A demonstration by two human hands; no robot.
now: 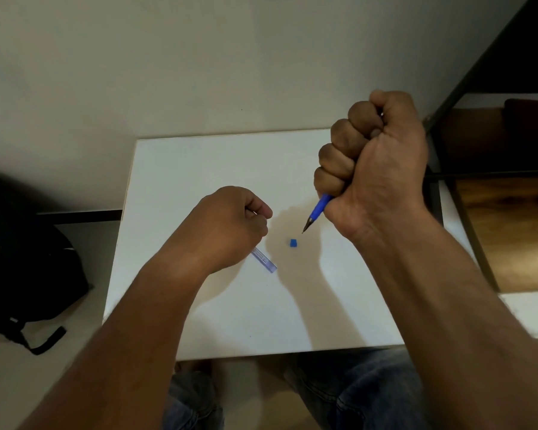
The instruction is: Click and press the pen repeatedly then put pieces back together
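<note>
Your right hand [373, 162] is fisted around a pen [319, 211] above the table [230, 305], only its tip showing, while your left hand [230, 225] curls around a clear tube [264, 260], mostly hidden, beside a blue cap [293, 242]

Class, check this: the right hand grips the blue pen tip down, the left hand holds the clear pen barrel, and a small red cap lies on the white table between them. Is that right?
Not quite. In the head view, the small cap is blue, not red. The rest stands: the right hand grips the blue pen tip down, the left hand holds the clear pen barrel, on the white table.
</note>
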